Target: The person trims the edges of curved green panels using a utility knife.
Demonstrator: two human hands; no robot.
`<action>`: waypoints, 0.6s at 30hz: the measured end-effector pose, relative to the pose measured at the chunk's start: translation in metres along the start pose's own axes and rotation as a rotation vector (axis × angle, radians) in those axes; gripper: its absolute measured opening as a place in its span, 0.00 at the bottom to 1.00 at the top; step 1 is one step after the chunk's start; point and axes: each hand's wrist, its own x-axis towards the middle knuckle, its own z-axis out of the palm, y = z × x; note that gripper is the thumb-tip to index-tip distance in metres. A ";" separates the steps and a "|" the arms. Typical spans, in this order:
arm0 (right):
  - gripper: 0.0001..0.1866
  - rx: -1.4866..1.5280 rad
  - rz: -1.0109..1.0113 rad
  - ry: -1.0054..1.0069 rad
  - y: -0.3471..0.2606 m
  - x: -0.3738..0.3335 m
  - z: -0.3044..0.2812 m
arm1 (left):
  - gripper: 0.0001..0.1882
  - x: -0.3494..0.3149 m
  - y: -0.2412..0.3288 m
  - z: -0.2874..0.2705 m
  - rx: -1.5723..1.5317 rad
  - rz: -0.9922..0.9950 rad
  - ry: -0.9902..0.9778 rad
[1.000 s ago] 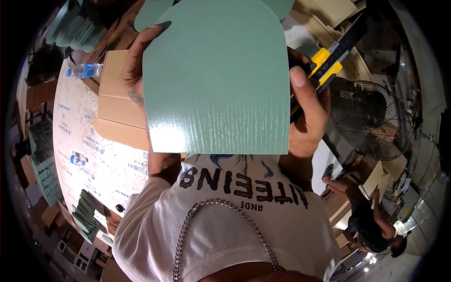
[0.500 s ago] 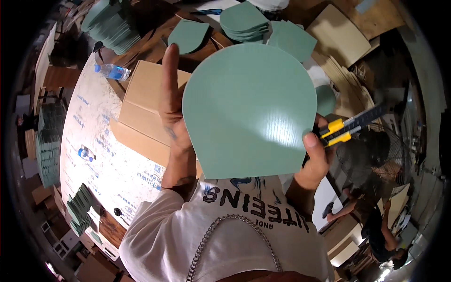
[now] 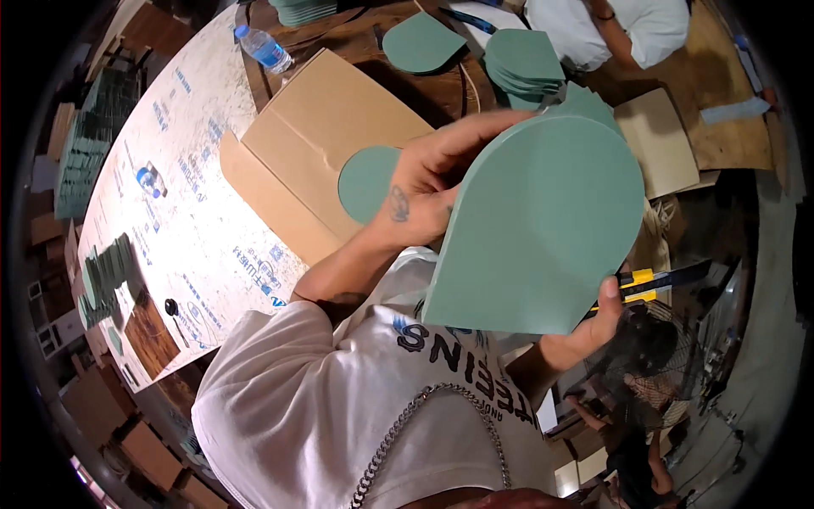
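I hold a green arch-shaped cut board (image 3: pixel 543 229) up in front of my chest, rounded end away from me. My left hand (image 3: pixel 428 182) grips its left edge, fingers along the top. My right hand (image 3: pixel 585 327) pinches its lower right corner and also holds a yellow and black utility knife (image 3: pixel 657 282) that points right. Behind the board, a round green piece (image 3: pixel 366 181) lies on a flattened brown cardboard sheet (image 3: pixel 318 136).
A stack of green arch pieces (image 3: pixel 521 64) and a single one (image 3: pixel 420 42) lie on the wooden table. A water bottle (image 3: pixel 263 48) lies at top left. Another person in white (image 3: pixel 632 30) sits at the far side. A floor fan (image 3: pixel 653 356) stands at right.
The green board has swung down and right, away from the camera, with its rounded end now pointing up right. My left hand has shifted along its left edge. The knife stays in my right hand.
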 end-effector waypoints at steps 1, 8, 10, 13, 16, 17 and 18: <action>0.23 -0.253 -0.321 -0.148 0.011 0.002 -0.010 | 0.24 0.005 0.003 0.011 -0.126 0.061 0.096; 0.23 0.790 0.846 -0.011 -0.004 0.027 0.003 | 0.12 0.016 -0.018 -0.051 0.477 0.265 -0.193; 0.22 0.512 0.442 0.306 0.010 0.005 0.010 | 0.12 0.005 -0.011 -0.052 0.455 0.173 -0.151; 0.23 0.388 0.488 -0.022 -0.033 0.013 0.033 | 0.13 -0.005 -0.006 -0.041 0.309 -0.024 -0.057; 0.22 0.623 0.577 -0.220 -0.033 0.011 0.022 | 0.14 -0.009 0.004 -0.031 0.164 -0.127 0.068; 0.18 0.537 0.524 -0.229 -0.032 0.009 0.023 | 0.14 -0.008 0.010 -0.030 0.112 -0.191 0.091; 0.18 0.536 0.521 -0.239 -0.030 0.008 0.021 | 0.15 -0.007 0.013 -0.029 0.060 -0.254 0.113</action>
